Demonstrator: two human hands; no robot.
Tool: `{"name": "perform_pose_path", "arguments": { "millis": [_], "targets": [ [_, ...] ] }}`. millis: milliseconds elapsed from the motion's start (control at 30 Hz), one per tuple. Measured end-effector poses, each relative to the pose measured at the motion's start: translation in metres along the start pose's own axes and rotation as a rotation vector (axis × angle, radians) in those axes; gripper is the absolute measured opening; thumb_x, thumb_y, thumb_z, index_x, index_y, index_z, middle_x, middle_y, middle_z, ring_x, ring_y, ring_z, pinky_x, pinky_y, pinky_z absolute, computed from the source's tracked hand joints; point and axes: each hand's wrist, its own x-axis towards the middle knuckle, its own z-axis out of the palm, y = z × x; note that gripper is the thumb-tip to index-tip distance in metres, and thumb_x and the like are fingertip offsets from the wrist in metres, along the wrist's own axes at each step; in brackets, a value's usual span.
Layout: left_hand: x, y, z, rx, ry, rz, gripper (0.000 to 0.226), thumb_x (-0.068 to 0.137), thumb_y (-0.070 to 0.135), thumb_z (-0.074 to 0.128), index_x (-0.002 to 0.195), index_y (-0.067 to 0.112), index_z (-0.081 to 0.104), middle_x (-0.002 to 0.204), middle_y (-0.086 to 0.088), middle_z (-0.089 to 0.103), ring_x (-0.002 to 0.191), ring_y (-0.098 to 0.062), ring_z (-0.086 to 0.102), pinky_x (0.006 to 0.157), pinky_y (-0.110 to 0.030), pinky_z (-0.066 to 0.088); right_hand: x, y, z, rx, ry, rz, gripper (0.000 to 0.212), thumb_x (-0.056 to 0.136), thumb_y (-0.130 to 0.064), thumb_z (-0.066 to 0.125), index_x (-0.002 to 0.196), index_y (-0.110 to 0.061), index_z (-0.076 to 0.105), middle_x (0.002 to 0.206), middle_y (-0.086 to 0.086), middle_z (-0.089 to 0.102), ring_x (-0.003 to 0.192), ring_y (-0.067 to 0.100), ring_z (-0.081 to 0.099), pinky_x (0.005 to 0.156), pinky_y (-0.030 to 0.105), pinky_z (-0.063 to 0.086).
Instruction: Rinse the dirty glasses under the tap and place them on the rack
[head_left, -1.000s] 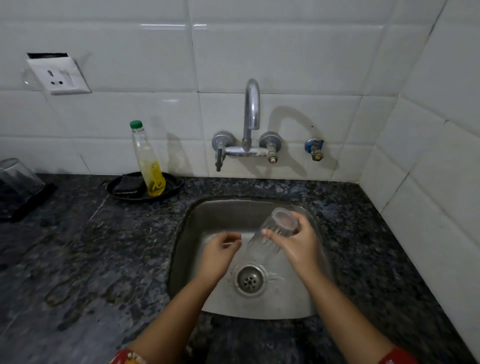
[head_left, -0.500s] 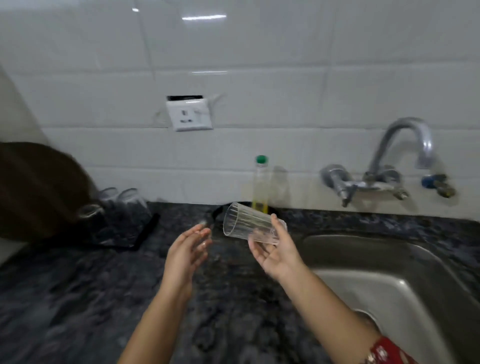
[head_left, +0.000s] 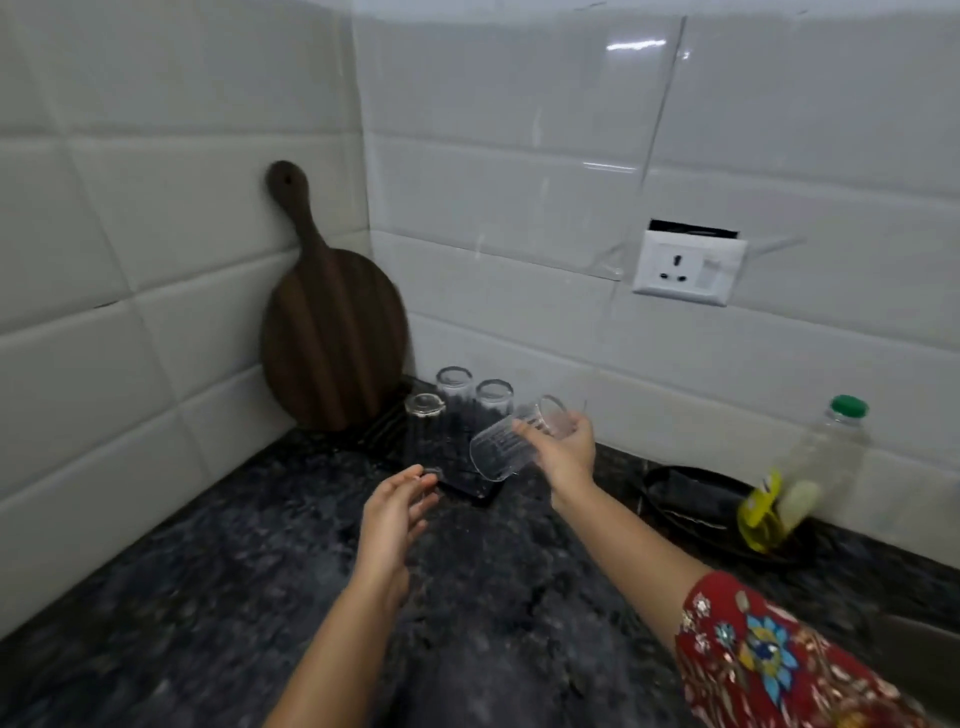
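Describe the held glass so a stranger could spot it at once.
A round wooden board leans in the tiled corner; before it a black rack holds three upturned glasses. Just right of them is the ribbed glass: it alone is tilted in the air, gripped by the right hand.

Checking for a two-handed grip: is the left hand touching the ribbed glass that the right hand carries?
Apart. The head view shows dark rack between the left hand and the ribbed glass, which only the right hand grips.
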Motion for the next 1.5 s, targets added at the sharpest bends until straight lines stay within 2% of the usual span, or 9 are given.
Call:
{"name": "perform_pose_path", "arguments": {
  "millis": [100,233,500,667,933,1033,1167,1300,1500],
  "targets": [
    [0.014,-0.004,-0.009,0.018,-0.008,-0.031,0.017,0.101,0.025,0.048,0.110,0.024,0.061,0.105,0.007,0.070,0.097,-0.012,0.066,0.100,-0.038,0.044,0.012,0.005,0.023,-0.299,-0.028,-0.218,0.074,0.062,-0.030,0.089,0.119,-0.019,0.042,0.112,0.001,0.057,0.099,0.019,0.055,0.086,0.035,0.049],
    [0.026,-0.012,-0.012,0.025,-0.016,-0.053,0.018,0.102,0.024,0.046,0.111,0.024,0.061,0.105,0.007,0.069,0.099,-0.012,0.065,0.101,-0.038,0.044,0.024,0.014,0.040,-0.462,-0.091,-0.302,0.073,0.064,-0.031,0.088,0.116,-0.020,0.038,0.111,0.001,0.056,0.098,0.017,0.053,0.081,0.030,0.046],
    [0.034,-0.017,-0.004,0.022,-0.024,-0.065,0.019,0.102,0.025,0.045,0.112,0.023,0.061,0.105,0.007,0.069,0.096,-0.011,0.064,0.099,-0.038,0.043,0.033,0.023,0.060,-0.590,-0.183,-0.381,0.074,0.065,-0.029,0.087,0.125,-0.018,0.045,0.124,0.003,0.059,0.113,0.021,0.055,0.088,0.031,0.045],
    [0.040,-0.016,-0.003,0.012,-0.001,-0.059,0.019,0.101,0.025,0.046,0.111,0.023,0.062,0.103,0.006,0.069,0.096,-0.012,0.065,0.099,-0.038,0.042,0.038,0.025,0.068,-0.611,-0.204,-0.395,0.073,0.065,-0.030,0.087,0.126,-0.017,0.046,0.123,0.002,0.059,0.112,0.020,0.055,0.082,0.023,0.040],
    [0.040,-0.013,0.005,0.031,0.033,-0.007,0.018,0.100,0.023,0.049,0.113,0.021,0.061,0.104,0.007,0.070,0.096,-0.012,0.065,0.098,-0.038,0.044,0.042,0.031,0.068,-0.653,-0.251,-0.414,0.077,0.067,-0.035,0.084,0.131,-0.021,0.044,0.127,0.001,0.058,0.116,0.020,0.055,0.095,0.034,0.047],
    [0.035,-0.010,0.013,0.013,0.052,0.033,0.019,0.099,0.021,0.051,0.115,0.020,0.061,0.105,0.005,0.070,0.097,-0.014,0.065,0.092,-0.034,0.044,0.039,0.032,0.059,-0.532,-0.284,-0.344,0.077,0.069,-0.030,0.084,0.134,-0.019,0.044,0.129,0.003,0.058,0.115,0.020,0.057,0.097,0.036,0.049],
    [0.022,-0.004,0.036,-0.010,0.050,0.069,0.019,0.099,0.019,0.050,0.116,0.019,0.060,0.102,0.006,0.069,0.089,-0.010,0.065,0.084,-0.030,0.044,0.025,0.020,0.023,-0.247,-0.220,-0.135,0.047,0.083,-0.020,0.072,0.125,-0.010,0.054,0.106,0.003,0.066,0.093,0.016,0.063,0.083,0.029,0.051],
    [0.000,0.000,0.075,-0.005,-0.040,0.109,0.019,0.098,0.016,0.052,0.115,0.017,0.061,0.100,0.005,0.070,0.086,-0.011,0.065,0.076,-0.027,0.044,0.008,-0.009,-0.042,0.088,-0.240,0.112,0.016,0.091,-0.015,0.060,0.107,-0.015,0.060,0.095,0.001,0.069,0.081,0.015,0.063,0.073,0.027,0.052],
    [-0.058,-0.002,0.161,0.042,-0.216,0.180,0.019,0.097,0.014,0.053,0.115,0.014,0.060,0.097,0.004,0.070,0.081,-0.009,0.065,0.064,-0.019,0.047,-0.024,-0.059,-0.175,0.226,-0.182,0.037,0.008,0.095,-0.017,0.054,0.093,-0.020,0.062,0.088,-0.003,0.069,0.079,0.013,0.064,0.070,0.025,0.050]
  ]
}}
